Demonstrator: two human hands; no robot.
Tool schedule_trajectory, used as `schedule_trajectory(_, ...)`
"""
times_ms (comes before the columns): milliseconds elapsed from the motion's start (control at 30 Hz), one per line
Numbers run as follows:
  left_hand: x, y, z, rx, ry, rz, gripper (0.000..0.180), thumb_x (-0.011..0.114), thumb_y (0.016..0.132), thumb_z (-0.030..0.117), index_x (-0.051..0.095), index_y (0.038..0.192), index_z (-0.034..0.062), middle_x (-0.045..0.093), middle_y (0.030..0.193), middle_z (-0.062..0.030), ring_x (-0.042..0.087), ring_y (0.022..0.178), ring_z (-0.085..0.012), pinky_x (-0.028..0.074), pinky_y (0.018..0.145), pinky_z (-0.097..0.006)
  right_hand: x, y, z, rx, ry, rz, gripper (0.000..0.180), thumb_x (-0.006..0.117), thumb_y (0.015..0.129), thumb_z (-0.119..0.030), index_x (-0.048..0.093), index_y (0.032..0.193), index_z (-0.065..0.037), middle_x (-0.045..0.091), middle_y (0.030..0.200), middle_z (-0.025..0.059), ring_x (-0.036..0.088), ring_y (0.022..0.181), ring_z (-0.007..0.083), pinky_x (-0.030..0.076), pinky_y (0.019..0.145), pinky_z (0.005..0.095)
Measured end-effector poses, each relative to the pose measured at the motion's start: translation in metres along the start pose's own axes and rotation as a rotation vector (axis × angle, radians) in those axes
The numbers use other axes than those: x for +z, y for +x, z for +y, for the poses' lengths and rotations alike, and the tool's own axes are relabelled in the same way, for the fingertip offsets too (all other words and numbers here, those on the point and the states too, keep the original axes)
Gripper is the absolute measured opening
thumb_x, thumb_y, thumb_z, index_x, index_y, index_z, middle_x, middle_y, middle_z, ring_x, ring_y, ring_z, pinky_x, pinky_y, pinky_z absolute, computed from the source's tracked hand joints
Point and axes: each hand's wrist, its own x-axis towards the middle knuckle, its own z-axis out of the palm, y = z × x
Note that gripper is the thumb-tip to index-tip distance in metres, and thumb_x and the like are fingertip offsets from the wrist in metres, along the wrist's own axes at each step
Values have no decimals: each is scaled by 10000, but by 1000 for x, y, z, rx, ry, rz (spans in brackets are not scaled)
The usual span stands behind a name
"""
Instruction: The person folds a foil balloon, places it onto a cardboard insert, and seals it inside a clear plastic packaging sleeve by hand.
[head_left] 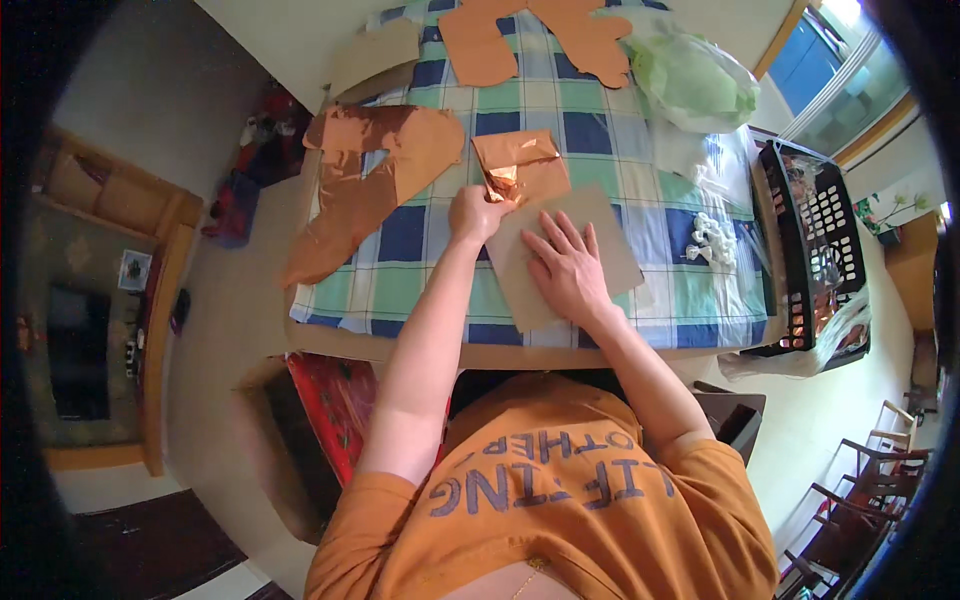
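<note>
Firmly, it seems, the left hand (478, 214) has its fingers closed on the crumpled left edge of the foil (540, 172), a copper-coloured piece. Beside it, the right hand (568, 268) lies flat and palm down, fingers spread and gripping nothing, on the board (515, 275), which is greyish brown and set aslant. The foil sits at the board's far edge, near the middle of the checked cloth (610, 135). Left of both hands is a long, bent copper cutout (405, 185), part shiny, part matt; at the far end are two sock-like shapes (478, 48). On the right, a pale green bag (700, 85) lies beyond a white clump (712, 240). Next to the bed-like surface stands a black crate (832, 235).
</note>
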Motion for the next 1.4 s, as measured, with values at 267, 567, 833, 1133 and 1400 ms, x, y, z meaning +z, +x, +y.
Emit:
schedule_trajectory(267,0,5,-7,82,-208,-34,334,816,647,263,745,894,49,729,828,-134,706,769,-264,536,716,-373,4,0,-1,13,-8,17,428,563,914,-277,552,1336,-204,429,1478,88,341,1395,295,196,1139,565)
schedule_trajectory(567,-11,25,-24,34,-374,-223,284,778,733,174,723,933,-19,733,851,-119,676,734,-154,517,672,-323,6,2,-4,1,-15,2,429,543,920,-300,549,1338,-203,428,1481,83,340,1396,290,187,1148,558)
schedule_trajectory(833,-6,-34,-10,693,-112,222,166,735,763,82,706,926,66,691,942,-54,617,857,-223,507,759,-344,6,0,-1,-7,-2,54,427,546,902,-279,564,1316,-172,483,1418,99,370,1373,298,192,1144,558)
schedule_trajectory(1133,1,-62,-4,700,178,257,171,641,767,42,705,919,87,650,1013,-66,592,966,-277,506,825,-368,-6,4,-3,-2,139,54,377,586,849,-230,627,1207,-119,633,1177,141,510,1206,347,234,1120,513)
schedule_trajectory(1400,6,-67,-15,742,235,363,167,633,781,53,704,928,87,648,1026,-59,598,999,-263,511,850,-364,-90,22,70,140,298,156,320,469,779,120,704,957,-7,707,997,143,688,914,271,522,813,350)
